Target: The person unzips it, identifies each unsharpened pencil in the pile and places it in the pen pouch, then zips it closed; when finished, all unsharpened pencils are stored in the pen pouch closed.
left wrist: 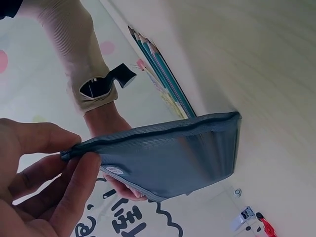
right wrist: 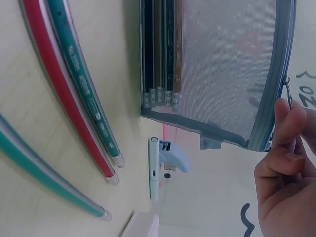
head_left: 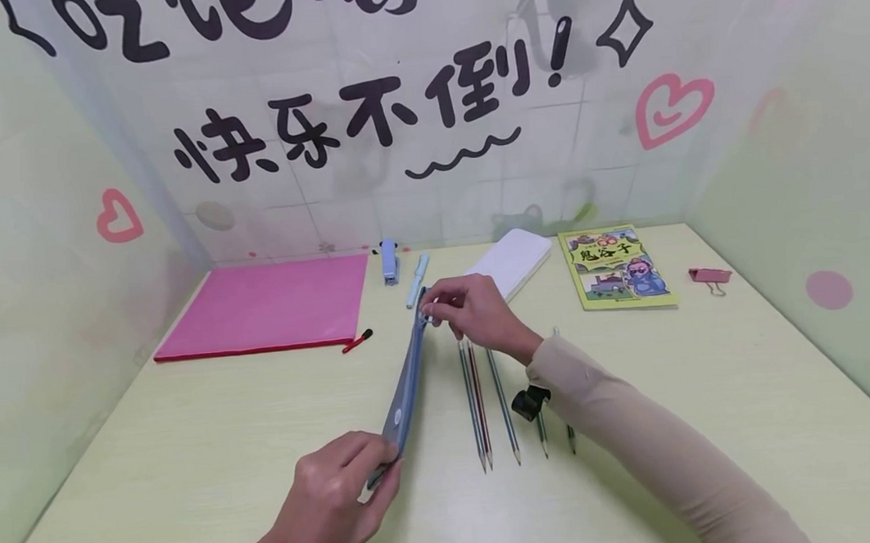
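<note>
A blue-grey mesh zip pouch (head_left: 406, 388) stands on its long edge on the table between my two hands. At its near top corner, my left hand (head_left: 336, 490) pinches it between thumb and fingers. Near the far end, my right hand (head_left: 477, 314) pinches the zipper pull (right wrist: 288, 91) with thumb and index finger. Through the mesh in the right wrist view, several pencils (right wrist: 159, 49) lie along the bottom of the pouch. Other pencils lie on the table right of it, among them a red pencil (right wrist: 64, 94) and a green pencil (right wrist: 84, 74).
Left of the pouch lies a pink zip folder (head_left: 267, 305), with a small red-and-black item (head_left: 357, 341) at its corner. Behind are a blue stapler (head_left: 389, 262), a light-blue pen (head_left: 417, 281) and a white case (head_left: 511, 259). A yellow booklet (head_left: 618, 268) and a binder clip (head_left: 710, 277) lie right.
</note>
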Motion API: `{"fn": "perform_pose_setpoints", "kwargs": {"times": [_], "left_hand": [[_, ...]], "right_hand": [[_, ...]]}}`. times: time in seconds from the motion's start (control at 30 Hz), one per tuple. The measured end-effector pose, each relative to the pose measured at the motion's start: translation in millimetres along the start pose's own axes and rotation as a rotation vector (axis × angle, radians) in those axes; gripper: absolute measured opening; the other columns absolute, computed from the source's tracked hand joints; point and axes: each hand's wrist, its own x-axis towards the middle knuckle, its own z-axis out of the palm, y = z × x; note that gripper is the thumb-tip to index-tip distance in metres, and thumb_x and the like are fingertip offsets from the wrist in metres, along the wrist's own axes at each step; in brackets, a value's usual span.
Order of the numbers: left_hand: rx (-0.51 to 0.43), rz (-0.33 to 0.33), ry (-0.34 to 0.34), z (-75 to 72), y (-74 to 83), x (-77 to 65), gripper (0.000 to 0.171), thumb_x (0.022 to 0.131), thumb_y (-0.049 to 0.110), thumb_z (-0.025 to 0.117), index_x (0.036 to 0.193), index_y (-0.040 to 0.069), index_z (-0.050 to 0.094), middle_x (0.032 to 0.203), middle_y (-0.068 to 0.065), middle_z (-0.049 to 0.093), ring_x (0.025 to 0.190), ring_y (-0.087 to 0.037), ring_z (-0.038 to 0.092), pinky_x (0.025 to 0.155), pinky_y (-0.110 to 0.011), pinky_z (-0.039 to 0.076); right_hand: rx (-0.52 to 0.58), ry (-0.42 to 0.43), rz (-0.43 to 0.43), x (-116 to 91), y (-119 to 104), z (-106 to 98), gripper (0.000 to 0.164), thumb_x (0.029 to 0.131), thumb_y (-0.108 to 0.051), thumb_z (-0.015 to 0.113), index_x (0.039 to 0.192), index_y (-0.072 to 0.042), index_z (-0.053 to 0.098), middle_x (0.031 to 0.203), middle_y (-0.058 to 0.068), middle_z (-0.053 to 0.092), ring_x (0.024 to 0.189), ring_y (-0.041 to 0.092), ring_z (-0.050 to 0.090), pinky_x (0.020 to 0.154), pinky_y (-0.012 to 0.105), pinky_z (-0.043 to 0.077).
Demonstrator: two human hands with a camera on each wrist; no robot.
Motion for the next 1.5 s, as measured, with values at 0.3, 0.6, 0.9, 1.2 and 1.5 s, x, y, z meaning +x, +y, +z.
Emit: {"fn": "perform_pose_setpoints", "kwargs": {"times": [0.3,0.6,0.9,1.2,1.5], "left_hand": [[0.049,0.091,0.055,2.8,4.4,-0.3,0.031,0.099,0.019,0.049,0.074,0.01,0.065,0.071,0.003,0.064,0.062,-0.005,0.061,0.057,-0.012,0.052],[0.106,0.15,0.097,-2.6,3.5,0.1,0.031,0.099,0.015,0.049,0.074,0.009,0.065,0.071,0.002,0.062,0.06,-0.007,0.059,0.054,-0.013,0.05],[0.266,-0.019,-0.022,-34.1,-13.1,5.9,0.047,0.103,0.025,0.038,0.078,0.005,0.073,0.074,-0.003,0.065,0.062,-0.011,0.063,0.057,-0.02,0.056],[0.252,-0.213,-0.06,-61.9,-69.9,-1.9,0.037,0.056,-0.012,0.087,0.084,0.006,0.071,0.079,0.0,0.069,0.066,-0.011,0.072,0.064,-0.013,0.056],[0.008,-0.679,-0.177,-72.2,-115.6,-16.8,0.023,0.075,-0.002,0.083,0.089,0.012,0.073,0.087,-0.003,0.074,0.079,0.019,0.061,0.069,-0.009,0.055]], "right_hand": [[0.028,0.097,0.012,7.8,9.2,-10.5,0.01,0.094,-0.011,0.067,0.098,-0.007,0.075,0.079,0.016,0.072,0.047,0.018,0.05,0.045,0.025,0.04],[0.065,0.159,0.053,8.5,15.8,-14.2,0.012,0.095,-0.012,0.067,0.102,-0.005,0.074,0.102,0.013,0.072,0.052,0.016,0.056,0.059,0.027,0.047],[0.138,0.194,0.115,9.0,14.1,-16.4,0.012,0.097,-0.014,0.064,0.103,-0.007,0.072,0.103,0.017,0.072,0.059,0.026,0.064,0.049,0.021,0.04],[0.136,0.114,0.162,-5.2,18.4,-19.4,0.014,0.097,-0.016,0.064,0.104,-0.009,0.073,0.104,0.02,0.07,0.065,0.029,0.068,0.047,0.02,0.037],[0.139,0.011,0.209,-28.7,7.6,-9.0,0.011,0.094,-0.013,0.068,0.102,-0.009,0.075,0.1,0.01,0.071,0.074,0.044,0.067,0.047,0.02,0.036]]}}
